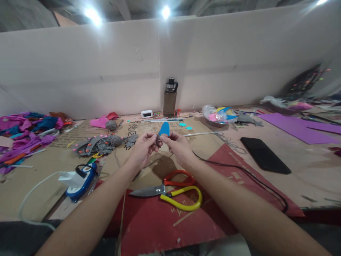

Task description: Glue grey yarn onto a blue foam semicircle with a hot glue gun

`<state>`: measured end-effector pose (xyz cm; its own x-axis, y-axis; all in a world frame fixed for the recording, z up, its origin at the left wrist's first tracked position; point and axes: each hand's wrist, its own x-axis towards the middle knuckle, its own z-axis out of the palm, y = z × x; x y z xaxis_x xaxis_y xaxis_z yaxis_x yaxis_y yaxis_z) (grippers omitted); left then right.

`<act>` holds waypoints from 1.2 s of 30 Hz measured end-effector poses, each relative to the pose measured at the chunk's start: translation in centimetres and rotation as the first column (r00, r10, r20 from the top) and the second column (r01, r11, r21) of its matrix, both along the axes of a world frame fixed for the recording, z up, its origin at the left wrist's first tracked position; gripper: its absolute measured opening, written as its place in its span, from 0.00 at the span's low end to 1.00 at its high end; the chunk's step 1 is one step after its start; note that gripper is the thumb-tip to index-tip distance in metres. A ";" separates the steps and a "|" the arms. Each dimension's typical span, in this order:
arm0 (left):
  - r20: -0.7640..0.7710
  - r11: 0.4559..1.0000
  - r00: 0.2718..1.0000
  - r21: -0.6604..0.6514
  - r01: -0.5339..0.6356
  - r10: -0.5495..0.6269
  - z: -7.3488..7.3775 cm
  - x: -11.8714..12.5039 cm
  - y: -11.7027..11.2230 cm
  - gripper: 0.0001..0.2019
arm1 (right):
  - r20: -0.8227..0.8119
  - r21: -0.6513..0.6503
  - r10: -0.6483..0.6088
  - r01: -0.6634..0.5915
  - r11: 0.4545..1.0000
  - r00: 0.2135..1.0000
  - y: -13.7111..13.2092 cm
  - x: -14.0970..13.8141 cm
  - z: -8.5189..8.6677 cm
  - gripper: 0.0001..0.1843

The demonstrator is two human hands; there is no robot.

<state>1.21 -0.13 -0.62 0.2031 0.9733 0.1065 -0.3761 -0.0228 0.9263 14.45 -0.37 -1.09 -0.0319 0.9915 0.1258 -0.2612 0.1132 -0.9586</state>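
step: joining blue felt piece [164,128] to grey bit | left hand [142,149], right hand [178,145] both pinched shut on it | next likely: steady fingertip pressure

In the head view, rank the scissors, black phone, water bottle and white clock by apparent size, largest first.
1. Scissors, though nearest the camera, so maybe flattered.
2. Black phone, close behind.
3. Water bottle, far back.
4. White clock, smallest.

Cardboard-covered worktable [314,170] strewn with craft supplies.
Just below the fingers [156,140] lie red-and-yellow scissors [170,192] on a red sheet [229,167]; left of the fingers, grey felt pieces [102,144]; right, a black phone [265,155]; beyond them, a dark bottle [170,97].
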 end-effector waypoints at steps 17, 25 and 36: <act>-0.169 0.990 0.979 0.101 -0.094 0.110 -0.6 0.7 -0.1 0.10 | 0.271 0.295 -0.248 0.165 0.941 0.930 0.0 0.6 -0.7 0.08; -0.219 0.962 0.945 0.180 -0.208 0.245 -0.6 0.3 0.0 0.07 | 0.289 0.296 -0.244 0.156 0.942 0.926 0.3 0.6 -1.1 0.08; -0.351 0.959 0.898 0.196 -0.207 0.265 0.2 -0.3 -0.1 0.08 | 0.349 0.296 -0.286 0.184 0.937 0.892 0.4 1.2 -0.9 0.09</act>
